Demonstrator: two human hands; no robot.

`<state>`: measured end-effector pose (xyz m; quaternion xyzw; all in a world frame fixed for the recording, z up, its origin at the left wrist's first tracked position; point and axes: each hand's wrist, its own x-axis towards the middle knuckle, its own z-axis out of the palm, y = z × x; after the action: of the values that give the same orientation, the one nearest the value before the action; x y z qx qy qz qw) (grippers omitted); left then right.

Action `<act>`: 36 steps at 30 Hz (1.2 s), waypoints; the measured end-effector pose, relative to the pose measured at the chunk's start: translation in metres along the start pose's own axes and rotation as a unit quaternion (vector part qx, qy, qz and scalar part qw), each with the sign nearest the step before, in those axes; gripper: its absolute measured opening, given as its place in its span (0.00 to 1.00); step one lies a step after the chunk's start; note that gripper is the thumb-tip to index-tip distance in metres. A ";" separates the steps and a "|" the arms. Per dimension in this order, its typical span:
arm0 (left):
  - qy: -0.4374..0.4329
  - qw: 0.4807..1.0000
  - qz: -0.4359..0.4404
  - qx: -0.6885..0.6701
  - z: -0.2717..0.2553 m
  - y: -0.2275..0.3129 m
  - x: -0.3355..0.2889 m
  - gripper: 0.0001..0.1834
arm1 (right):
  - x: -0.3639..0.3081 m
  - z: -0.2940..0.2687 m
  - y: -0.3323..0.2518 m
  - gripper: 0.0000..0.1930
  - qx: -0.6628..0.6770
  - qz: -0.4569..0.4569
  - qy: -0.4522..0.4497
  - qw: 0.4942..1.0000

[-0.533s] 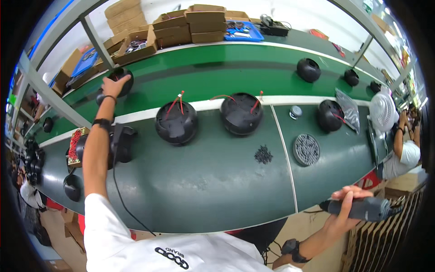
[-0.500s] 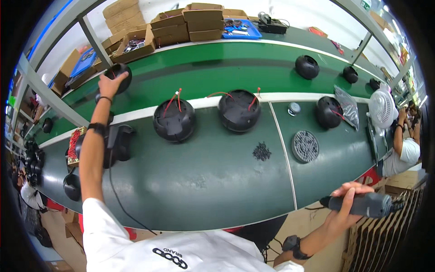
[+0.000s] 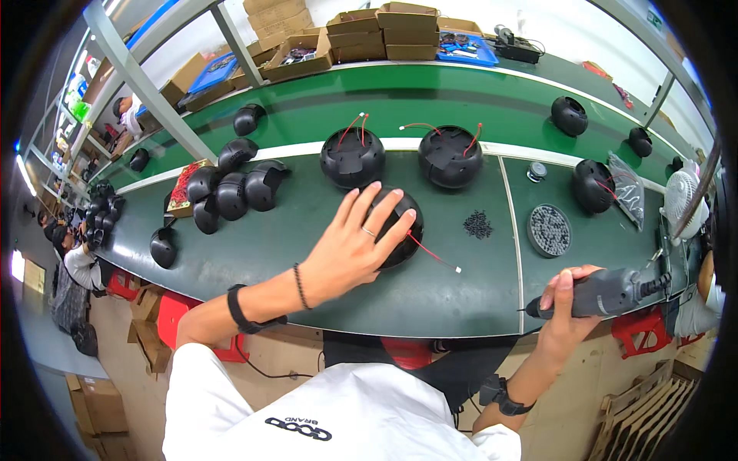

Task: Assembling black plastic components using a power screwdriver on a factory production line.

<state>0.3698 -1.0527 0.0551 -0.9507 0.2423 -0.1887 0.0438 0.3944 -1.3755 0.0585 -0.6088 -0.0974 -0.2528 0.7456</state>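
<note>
My left hand (image 3: 346, 250) lies over the top of a round black housing (image 3: 400, 252) on the green bench, its fingers spread and curved around it. A red wire with a white plug trails from the housing toward the right. In my right hand (image 3: 567, 323) is a dark grey electric screwdriver (image 3: 607, 294), its bit pointing left above the bench's front edge. Two similar round housings, the left housing (image 3: 352, 161) and the right housing (image 3: 451, 160), stand behind with red wires sticking up. Small black screws (image 3: 477, 224) lie in a loose pile between my hands.
A round dish (image 3: 550, 230) of small grey pieces sits at right, near another black housing (image 3: 592, 187), a plastic bag (image 3: 626, 192) and a white fan (image 3: 683, 200). Black curved shells (image 3: 231, 197) cluster at left. Behind runs a green conveyor (image 3: 307, 107), with cardboard boxes (image 3: 354, 38) beyond.
My left hand has come from a black piece by the conveyor at far left to the housing on the bench before me. The view has shifted; the screwdriver stays in my right hand.
</note>
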 end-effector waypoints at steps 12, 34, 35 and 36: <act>-0.089 0.981 -0.001 -0.175 -0.026 -0.015 0.017 0.58 | 0.010 0.003 0.001 0.12 -0.003 0.010 -0.009 1.000; -0.020 0.936 0.019 -0.351 0.015 -0.035 0.041 0.46 | 0.103 0.091 0.096 0.09 0.002 -0.072 -0.045 0.996; -0.004 0.948 0.030 -0.317 0.013 -0.034 0.042 0.46 | 0.106 0.096 0.099 0.09 0.021 -0.081 -0.039 0.996; -0.005 0.947 0.030 -0.320 0.012 -0.033 0.042 0.46 | 0.108 0.100 0.101 0.09 0.039 -0.090 -0.032 0.995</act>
<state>0.4228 -1.0438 0.0635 -0.9080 0.3178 -0.0956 -0.2556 0.5527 -1.2943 0.0441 -0.5758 -0.1855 -0.2954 0.7395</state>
